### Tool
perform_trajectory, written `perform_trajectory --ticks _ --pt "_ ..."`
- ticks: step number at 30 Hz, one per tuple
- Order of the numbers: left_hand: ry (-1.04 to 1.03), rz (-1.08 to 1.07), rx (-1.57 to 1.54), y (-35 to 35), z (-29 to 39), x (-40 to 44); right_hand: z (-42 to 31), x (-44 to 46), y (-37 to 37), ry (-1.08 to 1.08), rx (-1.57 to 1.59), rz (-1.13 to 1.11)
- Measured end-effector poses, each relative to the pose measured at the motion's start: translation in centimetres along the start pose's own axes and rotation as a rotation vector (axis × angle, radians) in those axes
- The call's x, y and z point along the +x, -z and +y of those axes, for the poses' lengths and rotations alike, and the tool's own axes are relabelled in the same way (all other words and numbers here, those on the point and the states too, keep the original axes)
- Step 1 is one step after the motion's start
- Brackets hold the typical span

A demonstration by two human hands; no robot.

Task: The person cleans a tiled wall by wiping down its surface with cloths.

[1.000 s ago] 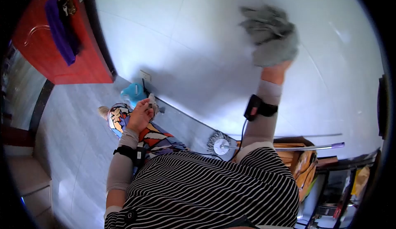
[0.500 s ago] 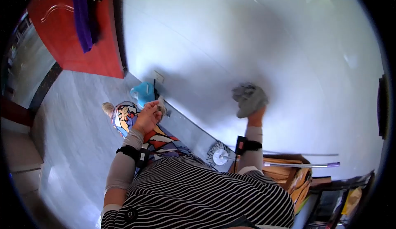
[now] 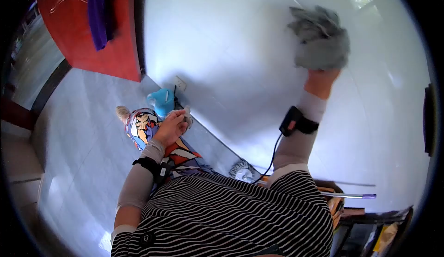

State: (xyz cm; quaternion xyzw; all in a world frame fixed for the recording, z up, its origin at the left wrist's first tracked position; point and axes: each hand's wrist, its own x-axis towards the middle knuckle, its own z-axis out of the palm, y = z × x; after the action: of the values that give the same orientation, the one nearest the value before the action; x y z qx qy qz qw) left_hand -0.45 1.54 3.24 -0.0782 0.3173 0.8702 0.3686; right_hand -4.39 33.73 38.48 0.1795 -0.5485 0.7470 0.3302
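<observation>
At the wall's left edge, a red door (image 3: 88, 39) is seen, with a purple strip of fabric (image 3: 97, 18) hung against it. A blue jug (image 3: 163, 102) is stood on the floor (image 3: 83, 132), near the wall's lower edge. Just in front, over the patterned trousers (image 3: 178, 153), the left hand (image 3: 171, 128) is held with its grip slack, fingers half curled and nothing seen in it. Farther right, a mop head (image 3: 243, 170) is set beside the wall's lower edge. High above that edge, the grey cloth (image 3: 322, 42) is held at the white wall (image 3: 222, 67) by the right hand (image 3: 323, 75). It is bunched into loose, darker folds at the top and smoothed over the hand below (plain, soft and matte throughout). The fingers are covered by it, so how far that grip is closed cannot be told.
</observation>
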Motion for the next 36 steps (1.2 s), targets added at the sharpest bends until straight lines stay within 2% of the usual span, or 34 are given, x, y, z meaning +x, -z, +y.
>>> perform_trajectory --ticks 1,3,7,10,12,14,16,18,22,23,25,27,31,33,36 --pt "-0.004 0.010 0.000 -0.1 0.0 0.1 2.0 -0.2 -0.8 -0.014 0.072 0.015" --pt "0.012 0.044 0.046 -0.3 0.2 0.0 5.5 -0.2 -1.4 -0.196 0.268 0.027" --pt "-0.015 -0.002 0.007 -0.3 0.2 -0.2 12.8 -3.1 -1.1 -0.456 0.137 -0.128" --pt "-0.005 -0.002 0.032 0.0 0.2 -0.3 15.6 -6.9 0.0 -0.573 0.099 -0.095" --pt "-0.010 0.065 0.034 -0.4 0.3 -0.4 15.9 -10.3 1.5 -0.656 0.027 0.118" --pt "-0.009 0.064 0.008 -0.6 0.5 -0.6 15.8 -13.5 4.3 -0.718 -0.007 0.142" --pt "-0.001 0.065 -0.025 -0.9 0.6 -0.9 16.0 -17.2 8.7 -0.676 0.055 0.034" --pt "-0.019 0.075 0.030 -1.1 0.7 -1.0 14.1 -20.9 10.6 -0.754 0.081 0.246" --pt "-0.001 0.053 -0.003 -0.1 0.3 -0.4 14.0 -28.8 19.6 -0.756 0.149 0.377" --pt "0.007 0.055 -0.010 -0.2 0.3 -0.4 13.8 -30.4 21.3 -0.716 -0.188 0.308" --pt "-0.002 0.036 0.005 -0.4 0.4 -0.6 13.6 -33.5 24.4 -0.666 -0.523 0.231" --pt "-0.001 0.034 0.013 -0.3 0.3 -0.6 13.9 -35.9 26.5 -0.693 0.091 0.643" --pt "0.003 -0.004 0.020 0.0 0.2 -0.7 18.2 -36.8 27.0 -0.761 0.041 0.594" --pt "0.008 0.002 0.054 0.0 0.4 -0.8 21.6 -36.3 27.5 -1.004 0.035 0.351" --pt "0.018 0.022 0.052 0.3 0.0 -0.5 28.2 -34.9 24.9 -1.103 -0.119 0.454"
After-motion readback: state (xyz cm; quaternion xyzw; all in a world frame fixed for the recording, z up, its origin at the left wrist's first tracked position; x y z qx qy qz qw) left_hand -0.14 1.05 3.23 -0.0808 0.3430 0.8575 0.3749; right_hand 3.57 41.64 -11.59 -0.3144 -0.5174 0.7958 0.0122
